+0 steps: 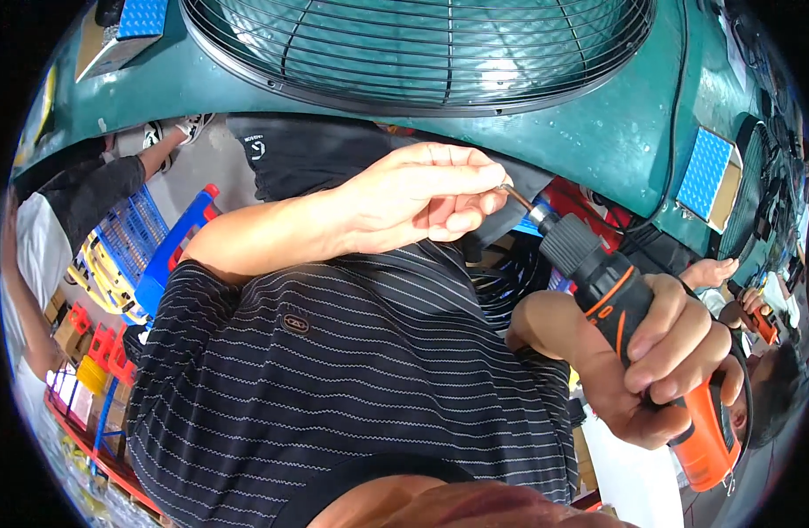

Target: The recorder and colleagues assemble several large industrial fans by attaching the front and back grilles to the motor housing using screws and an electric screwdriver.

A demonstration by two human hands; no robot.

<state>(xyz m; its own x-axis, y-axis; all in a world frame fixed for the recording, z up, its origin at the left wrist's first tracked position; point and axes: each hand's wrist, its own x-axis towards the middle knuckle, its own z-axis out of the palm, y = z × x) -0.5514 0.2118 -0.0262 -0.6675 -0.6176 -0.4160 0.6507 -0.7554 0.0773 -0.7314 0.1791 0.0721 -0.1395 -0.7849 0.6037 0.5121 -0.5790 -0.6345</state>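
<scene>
My right hand (682, 352) grips an orange and black power screwdriver (607, 282), its body slanting up and to the left. A thin bit (517, 196) sticks out of its chuck. My left hand (431, 195) is closed in a pinch right at the bit's tip, thumb and forefinger together. Whatever lies between those fingertips is too small to make out. Beyond both hands, a round black wire fan guard (448, 66) lies on the green tabletop (369, 132).
Blue-and-brown cardboard boxes stand on the table, one at the far left (118, 40), another at the right (708, 176). A black cable (673, 150) runs across the right side. Co-workers are at both sides, one hand (713, 271) showing at right. Blue crates (140, 233) stand at left.
</scene>
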